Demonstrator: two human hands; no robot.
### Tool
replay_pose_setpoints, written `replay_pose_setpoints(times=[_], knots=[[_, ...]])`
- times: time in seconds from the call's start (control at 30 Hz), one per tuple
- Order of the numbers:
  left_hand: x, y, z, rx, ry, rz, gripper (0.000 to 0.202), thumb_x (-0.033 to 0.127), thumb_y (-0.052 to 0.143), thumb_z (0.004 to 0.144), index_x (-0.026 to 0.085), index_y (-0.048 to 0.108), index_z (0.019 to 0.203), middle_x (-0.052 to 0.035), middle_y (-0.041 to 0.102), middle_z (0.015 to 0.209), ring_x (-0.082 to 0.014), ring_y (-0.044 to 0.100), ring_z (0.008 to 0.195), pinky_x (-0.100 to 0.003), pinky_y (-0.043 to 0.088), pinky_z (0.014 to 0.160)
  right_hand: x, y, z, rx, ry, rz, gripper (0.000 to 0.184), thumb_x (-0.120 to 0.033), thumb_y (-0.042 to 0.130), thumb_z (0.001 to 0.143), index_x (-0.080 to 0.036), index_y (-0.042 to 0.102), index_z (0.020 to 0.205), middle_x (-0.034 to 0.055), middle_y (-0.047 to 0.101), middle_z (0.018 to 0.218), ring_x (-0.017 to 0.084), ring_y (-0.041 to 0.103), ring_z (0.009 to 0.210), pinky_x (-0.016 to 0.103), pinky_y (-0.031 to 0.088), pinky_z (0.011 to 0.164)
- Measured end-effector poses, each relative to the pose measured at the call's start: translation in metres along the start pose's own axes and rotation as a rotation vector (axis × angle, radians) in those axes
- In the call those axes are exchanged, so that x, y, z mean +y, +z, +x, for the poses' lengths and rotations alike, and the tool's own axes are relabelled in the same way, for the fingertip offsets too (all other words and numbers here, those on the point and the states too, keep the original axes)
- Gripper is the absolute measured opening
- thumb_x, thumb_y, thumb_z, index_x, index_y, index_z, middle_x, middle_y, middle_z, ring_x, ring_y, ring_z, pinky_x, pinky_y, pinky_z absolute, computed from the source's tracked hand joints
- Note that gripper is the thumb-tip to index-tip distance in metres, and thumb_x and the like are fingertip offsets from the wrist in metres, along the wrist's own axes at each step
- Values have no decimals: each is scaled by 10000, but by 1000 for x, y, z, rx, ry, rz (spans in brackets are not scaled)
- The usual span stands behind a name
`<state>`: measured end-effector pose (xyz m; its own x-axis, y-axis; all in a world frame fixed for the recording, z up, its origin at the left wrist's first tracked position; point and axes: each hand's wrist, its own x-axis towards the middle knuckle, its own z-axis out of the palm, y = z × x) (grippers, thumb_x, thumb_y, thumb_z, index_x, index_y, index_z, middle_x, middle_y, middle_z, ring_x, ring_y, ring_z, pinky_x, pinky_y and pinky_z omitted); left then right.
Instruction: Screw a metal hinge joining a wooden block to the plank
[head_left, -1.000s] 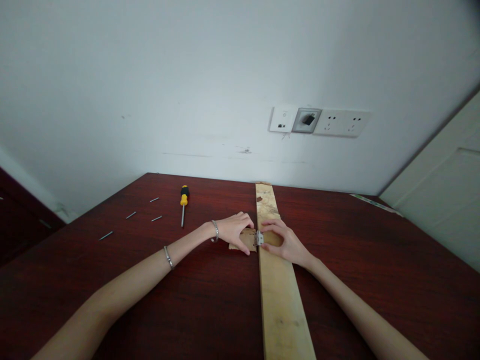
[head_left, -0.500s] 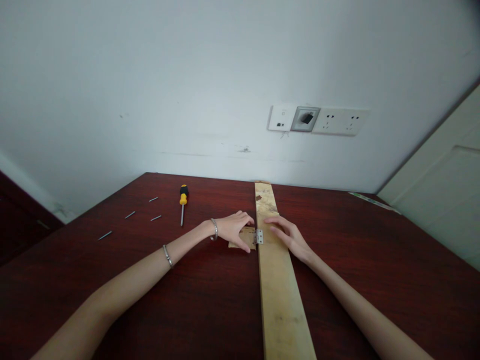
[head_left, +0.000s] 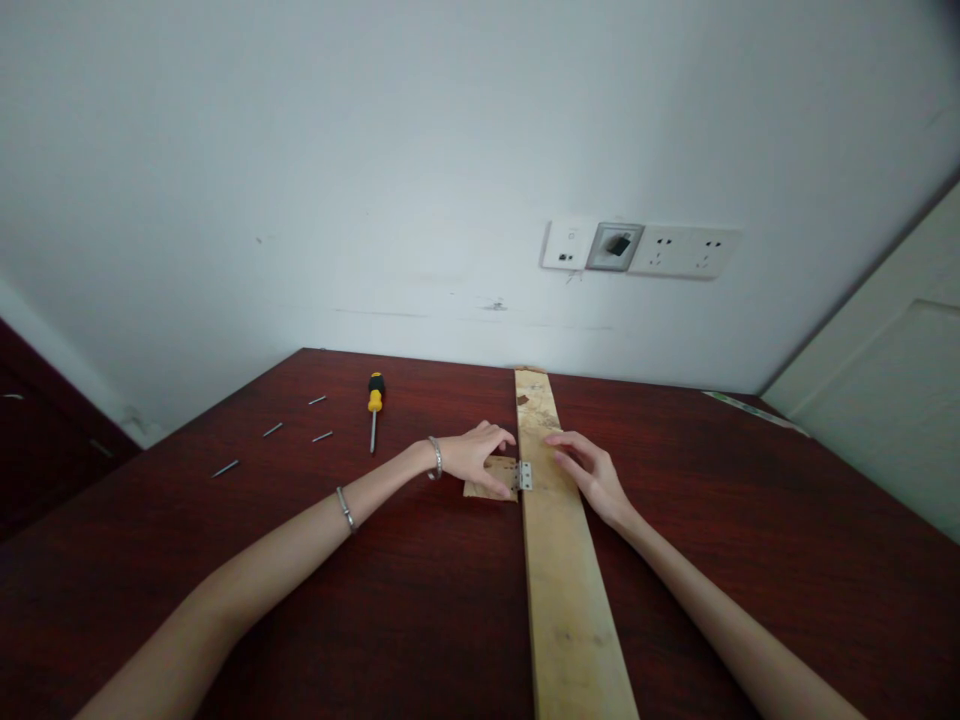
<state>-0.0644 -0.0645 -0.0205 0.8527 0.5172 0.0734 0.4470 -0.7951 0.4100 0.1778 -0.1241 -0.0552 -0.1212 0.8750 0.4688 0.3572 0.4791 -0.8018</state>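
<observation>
A long pale wooden board (head_left: pixel 566 580) lies lengthwise across the dark red table, its far end near the wall. Against its left side sits a small flat piece of wood (head_left: pixel 480 488). A metal hinge (head_left: pixel 526 475) with screw holes spans the joint between them. My left hand (head_left: pixel 472 456) is over the small piece, thumb and fingers spread on either side of it and close to the hinge. Fingertips of my right hand (head_left: pixel 589 470) rest on the board's right part, just beyond the hinge, with the fingers loosely bent and apart.
A yellow and black screwdriver (head_left: pixel 375 400) lies left of my hands. Several loose screws or nails, one a longer metal one (head_left: pixel 225 468), are scattered farther left. On the wall behind are socket plates (head_left: pixel 682 250). A flat printed strip (head_left: pixel 754 412) lies at the back right edge.
The view has shifted slightly. My left thumb has come a little closer to the hinge, and my right fingertips have slid slightly rightward on the board.
</observation>
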Motion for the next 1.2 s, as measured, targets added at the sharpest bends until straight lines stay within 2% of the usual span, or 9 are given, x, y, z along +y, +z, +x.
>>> replay_pose_setpoints(times=[0.1, 0.27, 0.37, 0.43, 0.53, 0.67, 0.87, 1.0, 1.2], knots=[[6, -18, -2, 165, 42, 1, 561, 440, 746, 728, 152, 486, 1132, -90, 530, 1055, -228, 452, 1016, -358, 411, 926, 2, -2, 0, 80, -24, -20, 191, -375, 540, 873, -232, 664, 907, 72, 653, 1041, 247, 582, 1047, 444, 416, 980], [18, -68, -16, 454, 97, 49, 249, 319, 637, 835, 178, 576, 1031, -69, 563, 1055, -212, 458, 1069, -369, 363, 998, 6, -3, 1, 181, -42, -30, 221, -413, 533, 869, -238, 668, 871, 68, 654, 1016, 248, 584, 1019, 446, 425, 967], [15, -94, -33, 631, 10, 90, 152, 290, 594, 852, 182, 610, 958, -57, 596, 1011, -203, 505, 1034, -373, 377, 979, 6, -3, 2, 214, -26, -20, 244, -433, 537, 858, -236, 681, 852, 63, 664, 1006, 249, 596, 1006, 437, 428, 966], [5, -108, -48, 683, -71, 122, 125, 279, 585, 843, 179, 628, 905, -50, 622, 968, -196, 533, 989, -363, 393, 953, 7, -3, 2, 242, -4, -8, 276, -448, 512, 864, -235, 686, 835, 61, 670, 1005, 249, 600, 1009, 436, 418, 981], [-22, -123, -79, 657, -238, 174, 126, 258, 570, 823, 172, 657, 856, -47, 643, 945, -188, 552, 960, -342, 398, 949, 11, -4, 3, 271, 31, 17, 327, -462, 466, 866, -229, 686, 801, 63, 677, 993, 254, 602, 1011, 443, 401, 997], [-67, -132, -137, 557, -528, 204, 143, 254, 584, 773, 155, 687, 770, -59, 668, 928, -207, 564, 971, -330, 387, 961, 15, -6, 4, 290, 92, -4, 337, -458, 452, 837, -228, 691, 777, 75, 691, 982, 265, 611, 1014, 430, 396, 1007], [-108, -112, -217, 429, -792, 111, 133, 219, 610, 691, 123, 702, 684, -49, 696, 724, -170, 613, 708, -252, 455, 689, 16, -8, 6, 253, 133, -13, 297, -462, 490, 787, -254, 696, 735, 96, 701, 986, 290, 618, 1017, 426, 390, 1014], [-114, -91, -234, 346, -853, 35, 156, 273, 649, 661, 135, 710, 701, -23, 700, 692, -153, 613, 692, -213, 442, 631, 21, -10, 7, 230, 145, -35, 285, -444, 486, 764, -260, 702, 741, 103, 705, 991, 293, 618, 1032, 417, 396, 1005], [-119, -83, -224, 264, -867, 6, 168, 291, 678, 636, 140, 710, 701, -29, 704, 703, -145, 615, 681, -199, 431, 608, 21, -10, 7, 230, 209, -42, 321, -474, 478, 735, -243, 700, 759, 85, 704, 994, 304, 611, 1045, 414, 406, 999]])
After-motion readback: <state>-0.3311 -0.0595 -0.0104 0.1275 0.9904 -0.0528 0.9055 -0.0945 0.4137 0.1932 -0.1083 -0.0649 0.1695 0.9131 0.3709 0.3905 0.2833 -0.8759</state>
